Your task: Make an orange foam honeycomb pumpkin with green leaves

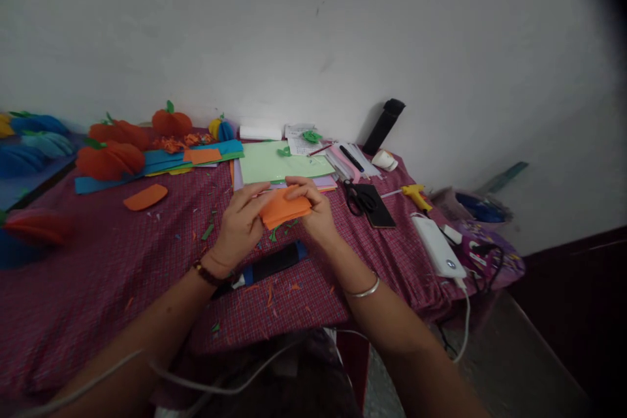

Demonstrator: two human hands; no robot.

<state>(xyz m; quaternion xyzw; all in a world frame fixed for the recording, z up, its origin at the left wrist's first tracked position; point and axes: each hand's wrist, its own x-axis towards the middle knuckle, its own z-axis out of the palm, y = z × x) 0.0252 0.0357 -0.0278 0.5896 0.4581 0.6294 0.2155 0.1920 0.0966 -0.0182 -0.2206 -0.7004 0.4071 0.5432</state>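
A stack of orange paper pieces (287, 209) is held up over the table between my two hands. My left hand (239, 225) grips its left edge, thumb below and fingers above. On the right edge, my right hand (316, 212) has its fingers curled over the top. Below the hands lies a dark tool with blue ends (274, 263), its exact kind unclear. A single cut orange paper piece (145, 197) rests on the cloth to the left. Behind the hands is a pale green paper sheet (269, 166) on a pile of coloured sheets.
Orange paper pumpkins (110, 160) and blue paper shapes stand at the left. To the right are black scissors (360, 199), a dark notebook (379, 209), a yellow glue gun (416, 197) and a white power bank (438, 248) with a cable. Paper scraps litter the checked cloth (171, 255).
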